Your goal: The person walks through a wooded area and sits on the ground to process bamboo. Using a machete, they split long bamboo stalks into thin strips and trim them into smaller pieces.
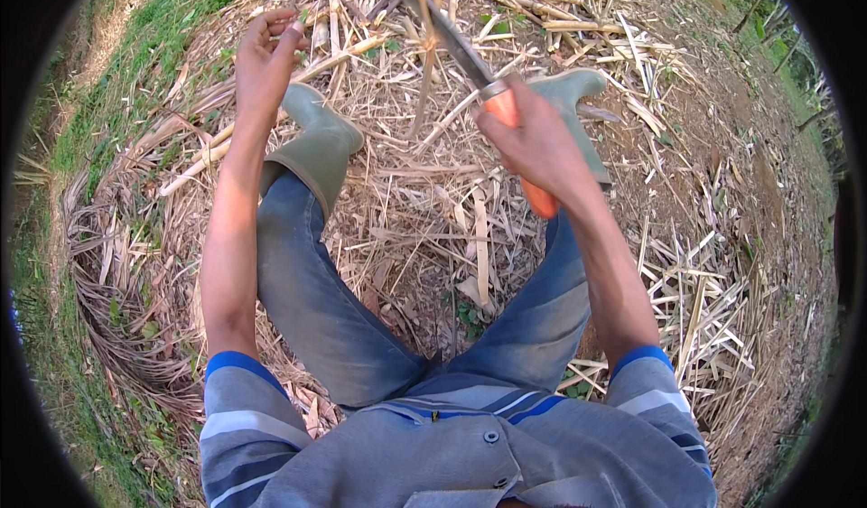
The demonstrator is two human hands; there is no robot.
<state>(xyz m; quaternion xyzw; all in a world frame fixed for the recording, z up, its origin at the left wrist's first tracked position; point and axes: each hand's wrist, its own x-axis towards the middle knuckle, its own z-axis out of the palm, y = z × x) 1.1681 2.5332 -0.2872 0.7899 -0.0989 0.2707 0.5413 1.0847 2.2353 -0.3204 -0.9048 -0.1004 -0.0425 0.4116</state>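
My right hand (533, 138) is wrapped round the orange handle of a machete (465, 56). Its dark blade slants up and to the left, past the top edge, so the tip is hidden. Thin, blurred tan strips (428, 43) cross the blade; whether they touch it I cannot tell. At the upper left, my left hand (266, 56) is raised above the left boot, fingers loosely bent and thumb apart from them, with nothing visible in it. Dry split stalks (352, 55) lie on the ground beyond that hand.
My legs in blue jeans (316, 309) are spread, with a green left boot (318, 142) and a green right boot (578, 102) on the ground. Shredded dry strips (695, 318) litter the soil. Grass (153, 65) grows along the left; fallen dry fronds (117, 300) lie beside it.
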